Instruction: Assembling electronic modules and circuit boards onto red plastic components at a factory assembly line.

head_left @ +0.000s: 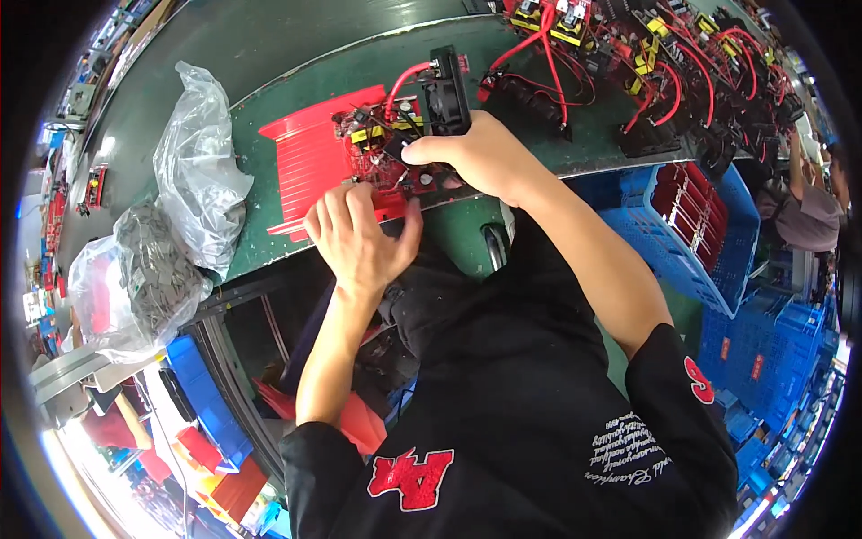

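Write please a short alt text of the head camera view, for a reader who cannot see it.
Seen from above, a person's left hand and right hand work on a red circuit board lying in a red ribbed housing at the edge of a green workbench. Clear plastic bags lie to the left; more wired boards line the bench to the right, above a blue crate.

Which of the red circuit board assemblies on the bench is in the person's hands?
The near one on the red ribbed housing, under both hands; the others lie untouched farther right.
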{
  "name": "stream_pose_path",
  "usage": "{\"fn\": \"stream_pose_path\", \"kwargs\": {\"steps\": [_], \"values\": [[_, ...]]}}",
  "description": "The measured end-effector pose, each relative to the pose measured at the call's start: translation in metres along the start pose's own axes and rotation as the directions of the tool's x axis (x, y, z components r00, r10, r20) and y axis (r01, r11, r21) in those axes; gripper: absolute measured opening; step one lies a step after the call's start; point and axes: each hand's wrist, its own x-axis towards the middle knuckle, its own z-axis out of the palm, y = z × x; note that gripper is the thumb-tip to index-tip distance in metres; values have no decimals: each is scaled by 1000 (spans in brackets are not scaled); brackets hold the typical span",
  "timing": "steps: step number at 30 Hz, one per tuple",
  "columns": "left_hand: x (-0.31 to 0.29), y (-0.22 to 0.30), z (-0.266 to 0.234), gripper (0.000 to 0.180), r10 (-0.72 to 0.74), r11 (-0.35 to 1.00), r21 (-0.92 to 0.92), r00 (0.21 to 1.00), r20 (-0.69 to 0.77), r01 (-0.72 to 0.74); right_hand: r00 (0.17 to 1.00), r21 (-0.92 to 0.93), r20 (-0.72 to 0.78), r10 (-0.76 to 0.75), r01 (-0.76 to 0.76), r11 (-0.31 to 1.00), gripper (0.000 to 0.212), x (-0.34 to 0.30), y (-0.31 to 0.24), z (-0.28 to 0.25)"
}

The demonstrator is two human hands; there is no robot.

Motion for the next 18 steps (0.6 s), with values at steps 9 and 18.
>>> {"fn": "stream_pose_path", "kwargs": {"steps": [9,18], "values": [[1,-8,16,37,-47,999,-19,997,55,49,994,151,9,-105,102,983,24,4,13,0],[-10,-64,-18,38,-402,903,142,914,-60,406,996,51,-38,-81,83,995,29,-4,10,1]]}}
